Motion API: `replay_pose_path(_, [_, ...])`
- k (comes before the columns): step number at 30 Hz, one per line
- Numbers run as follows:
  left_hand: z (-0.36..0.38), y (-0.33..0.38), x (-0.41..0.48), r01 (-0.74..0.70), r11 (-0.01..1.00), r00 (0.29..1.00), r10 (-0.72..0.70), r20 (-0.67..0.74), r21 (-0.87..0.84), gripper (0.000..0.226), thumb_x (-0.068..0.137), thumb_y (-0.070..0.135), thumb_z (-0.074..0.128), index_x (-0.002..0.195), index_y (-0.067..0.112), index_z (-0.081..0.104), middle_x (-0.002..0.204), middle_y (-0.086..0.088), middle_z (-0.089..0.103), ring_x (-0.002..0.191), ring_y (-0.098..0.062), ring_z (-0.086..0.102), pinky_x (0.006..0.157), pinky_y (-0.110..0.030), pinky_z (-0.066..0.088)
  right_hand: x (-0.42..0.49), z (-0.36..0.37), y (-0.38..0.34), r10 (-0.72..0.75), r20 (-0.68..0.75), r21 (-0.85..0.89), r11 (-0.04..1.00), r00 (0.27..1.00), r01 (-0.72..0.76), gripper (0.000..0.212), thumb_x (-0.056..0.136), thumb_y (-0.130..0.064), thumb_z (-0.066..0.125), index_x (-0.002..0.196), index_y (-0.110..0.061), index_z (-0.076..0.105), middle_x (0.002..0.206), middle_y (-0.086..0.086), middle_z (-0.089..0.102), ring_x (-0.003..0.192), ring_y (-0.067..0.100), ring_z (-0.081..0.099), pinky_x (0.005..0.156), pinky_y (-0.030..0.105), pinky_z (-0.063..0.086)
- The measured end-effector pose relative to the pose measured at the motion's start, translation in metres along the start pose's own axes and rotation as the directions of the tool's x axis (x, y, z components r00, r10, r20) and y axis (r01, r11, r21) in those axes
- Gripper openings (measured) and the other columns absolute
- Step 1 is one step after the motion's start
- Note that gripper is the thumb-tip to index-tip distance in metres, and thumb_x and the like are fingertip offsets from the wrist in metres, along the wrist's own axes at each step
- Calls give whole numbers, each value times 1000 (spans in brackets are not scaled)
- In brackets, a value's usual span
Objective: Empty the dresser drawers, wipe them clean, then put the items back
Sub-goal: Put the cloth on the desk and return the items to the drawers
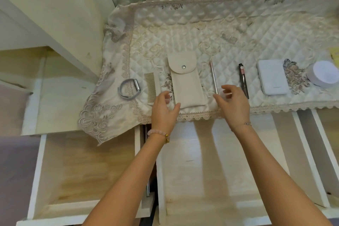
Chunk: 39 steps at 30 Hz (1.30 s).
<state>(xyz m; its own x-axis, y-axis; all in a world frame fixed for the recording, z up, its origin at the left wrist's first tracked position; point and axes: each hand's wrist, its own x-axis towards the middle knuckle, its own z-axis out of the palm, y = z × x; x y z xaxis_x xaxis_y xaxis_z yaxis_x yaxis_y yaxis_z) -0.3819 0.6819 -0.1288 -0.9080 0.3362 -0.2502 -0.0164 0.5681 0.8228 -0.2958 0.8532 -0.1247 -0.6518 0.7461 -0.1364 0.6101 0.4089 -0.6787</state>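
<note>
Presently, step in hand: items lie out on the dresser top and the drawers below stand open and bare, so emptying looks done; whether wiping is finished cannot be told.
Landmark: cream snap pouch [186, 80], flat on the quilted cover [201, 29], near its front lace edge.
Left hand [164, 110]: open, fingers loosely spread, holding nothing; thumb tip at the pouch's lower left corner.
Right hand [233, 102]: open and curled, empty; just right of the pouch, over the lower end of the silver pencil [213, 77].
Other items: comb [151, 88] and grey band [128, 89] left of the pouch; dark pen [243, 80], white case [272, 77] and round jar [323, 73] to its right.
Drawers: middle drawer [211, 167] directly below the pouch; left drawer [88, 170] below and left.
Next move, judged: close both hands on the pouch's lower edges and lift it toward the middle drawer.
</note>
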Motion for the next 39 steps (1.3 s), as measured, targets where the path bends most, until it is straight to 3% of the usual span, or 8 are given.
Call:
replay_pose_path(5, [10, 7, 15, 131, 987, 991, -133, -25, -93, 57, 82, 22, 70, 131, 11, 43, 111, -1, 54, 95, -12, 53, 84, -25, 45, 16, 8, 6, 94, 26, 4, 996, 995, -94, 33, 76, -36, 73, 97, -16, 60, 93, 1, 62, 83, 15, 58, 70, 24, 41])
replay_pose_path(10, [14, 10, 23, 139, 990, 990, -140, -22, -29, 60, 79, 24, 73, 128, 10, 42, 106, -4, 54, 86, -14, 53, 76, -27, 46, 26, 11, 5, 139, 48, -53, 989, 989, -137, 25, 74, -36, 73, 86, -17, 61, 88, 1, 64, 80, 15, 59, 69, 27, 43])
replay_pose_path(16, [17, 13, 24, 188, 979, 982, -188, -2, -81, 40, 79, 19, 73, 111, 11, 50, 86, 5, 56, 72, -9, 54, 67, -25, 48, 28, 7, 1, 172, 69, -31, 985, 983, -171, 19, 77, -32, 71, 84, -17, 62, 76, -6, 61, 73, 12, 58, 59, 22, 38])
replay_pose_path(20, [18, 16, 21, 211, 957, 977, -215, 3, -199, 29, 78, 11, 73, 98, 14, 53, 80, 6, 56, 70, -6, 55, 62, -17, 46, 25, 5, 2, 184, 73, -13, 983, 980, -184, 19, 77, -33, 72, 82, -18, 62, 76, -5, 62, 75, 12, 58, 67, 25, 42])
replay_pose_path(28, [14, 3, -2, 256, 900, 966, -250, 62, -352, 30, 79, 2, 69, 84, 25, 49, 93, -7, 64, 89, -23, 62, 77, -40, 54, 1, -1, 13, 168, 71, 126, 976, 983, -176, 9, 78, -23, 70, 83, -17, 66, 64, -8, 59, 63, 9, 57, 64, 26, 49])
replay_pose_path(30, [10, -1, -17, 271, 870, 962, -260, 84, -411, 29, 80, -2, 67, 84, 21, 50, 87, -6, 66, 81, -19, 63, 76, -38, 53, -13, -4, 17, 163, 91, 183, 967, 983, -177, 8, 78, -21, 70, 83, -16, 67, 62, -7, 58, 60, 6, 55, 60, 20, 44])
replay_pose_path(34, [3, -12, -51, 270, 847, 962, -252, 100, -458, 27, 81, -5, 65, 88, 18, 52, 84, -5, 66, 74, -9, 61, 65, -21, 50, -44, -6, 31, 156, 93, 247, 953, 983, -174, 8, 79, -25, 70, 79, -20, 65, 66, 2, 63, 66, 18, 60, 67, 29, 49])
replay_pose_path(39, [-5, -32, -96, 305, 840, 952, -273, 137, -449, 25, 81, -3, 66, 88, 18, 54, 85, -4, 67, 71, -7, 61, 58, -15, 46, -84, -7, 46, 157, 94, 213, 961, 983, -174, 7, 82, -22, 67, 81, -16, 64, 70, 5, 65, 69, 20, 61, 69, 33, 49])
